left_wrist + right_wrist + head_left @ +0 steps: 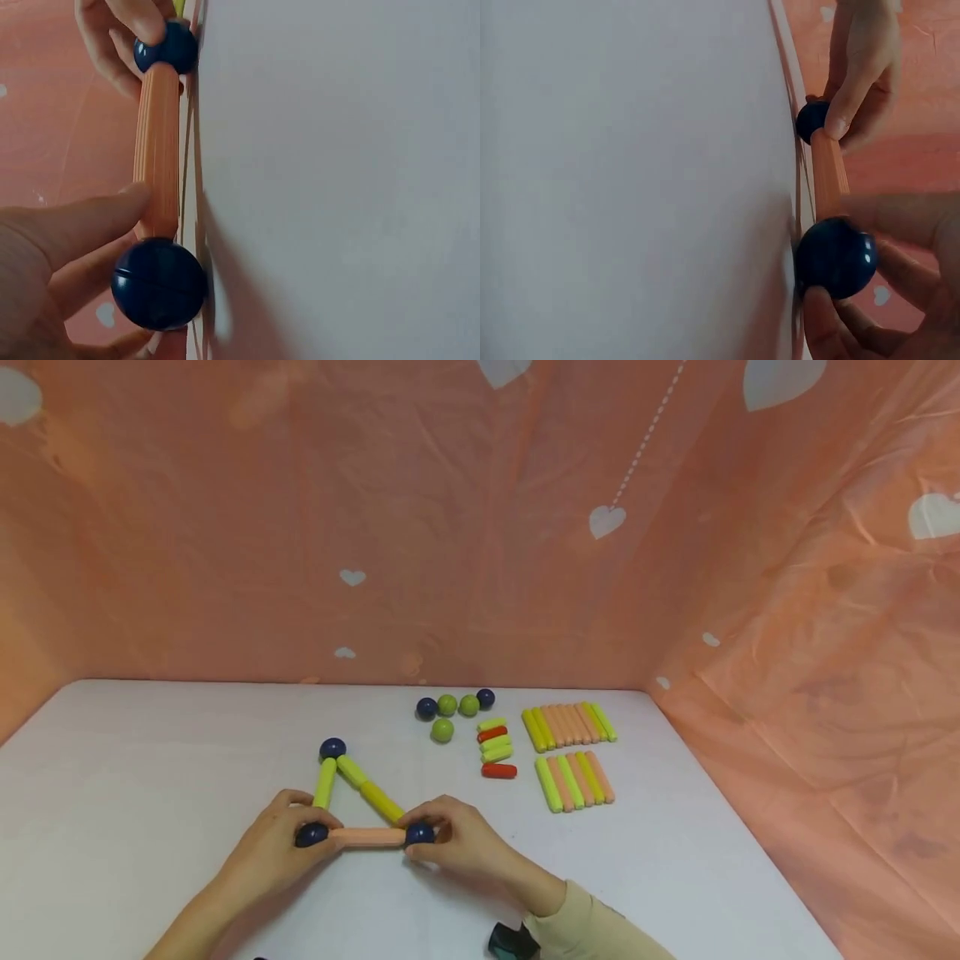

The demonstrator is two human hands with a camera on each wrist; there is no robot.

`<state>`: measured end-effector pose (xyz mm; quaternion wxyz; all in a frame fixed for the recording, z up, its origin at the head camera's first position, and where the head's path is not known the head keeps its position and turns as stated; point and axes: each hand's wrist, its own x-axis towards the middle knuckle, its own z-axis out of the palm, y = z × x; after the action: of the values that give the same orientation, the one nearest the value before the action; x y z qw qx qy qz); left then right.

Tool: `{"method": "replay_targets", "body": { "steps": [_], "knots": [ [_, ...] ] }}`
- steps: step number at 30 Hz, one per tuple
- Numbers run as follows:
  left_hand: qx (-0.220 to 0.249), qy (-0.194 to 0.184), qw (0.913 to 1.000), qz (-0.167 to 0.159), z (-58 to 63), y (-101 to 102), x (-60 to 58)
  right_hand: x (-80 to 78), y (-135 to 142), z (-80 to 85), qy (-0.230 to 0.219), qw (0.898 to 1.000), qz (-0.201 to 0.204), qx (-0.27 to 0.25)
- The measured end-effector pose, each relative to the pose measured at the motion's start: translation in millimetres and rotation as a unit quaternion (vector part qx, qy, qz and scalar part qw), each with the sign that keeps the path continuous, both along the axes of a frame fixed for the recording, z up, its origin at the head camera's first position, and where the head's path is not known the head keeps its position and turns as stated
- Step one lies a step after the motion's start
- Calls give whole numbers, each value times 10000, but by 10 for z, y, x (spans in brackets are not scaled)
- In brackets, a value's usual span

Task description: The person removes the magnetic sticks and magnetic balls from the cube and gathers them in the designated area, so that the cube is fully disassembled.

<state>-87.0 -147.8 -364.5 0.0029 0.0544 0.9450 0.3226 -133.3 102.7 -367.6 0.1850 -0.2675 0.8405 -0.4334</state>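
Observation:
A triangle of magnetic-looking rods and dark blue balls lies in front of me. Its near side is a ribbed orange rod [369, 837] between a left blue ball [159, 285] and a right blue ball [838, 259]. My left hand [277, 843] pinches the orange rod's left end, its fingers around the left ball. On the other side my right hand [468, 839] grips the right ball between thumb and fingers. A light-green rod [325, 783] rises to the top blue ball [333, 748]; from there a light-green and a yellow rod [381, 802] slant down toward my right hand.
Loose blue and green balls [442, 730] sit at the back middle. Beside them are short green and red rods [498, 771]. Two rows of longer rods [570, 727] lie to the right. A black object [513, 941] shows by the right sleeve [592, 927].

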Motion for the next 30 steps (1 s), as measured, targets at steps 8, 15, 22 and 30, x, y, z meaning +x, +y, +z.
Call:
{"method": "replay_targets", "body": {
  "steps": [8,15,22,30],
  "knots": [
    [172,-211,9996,66,-5,54,4,-85,-49,34,867,9938,234,662],
    [208,-335,9992,76,-27,89,-33,-119,-88,20,1299,9852,401,1043],
    [234,-465,9986,98,-49,68,-24,-135,-56,-17,1433,9876,346,540],
    [213,-341,9991,101,-57,82,-17,-132,-12,-36,921,9957,27,73]
  ]
}}
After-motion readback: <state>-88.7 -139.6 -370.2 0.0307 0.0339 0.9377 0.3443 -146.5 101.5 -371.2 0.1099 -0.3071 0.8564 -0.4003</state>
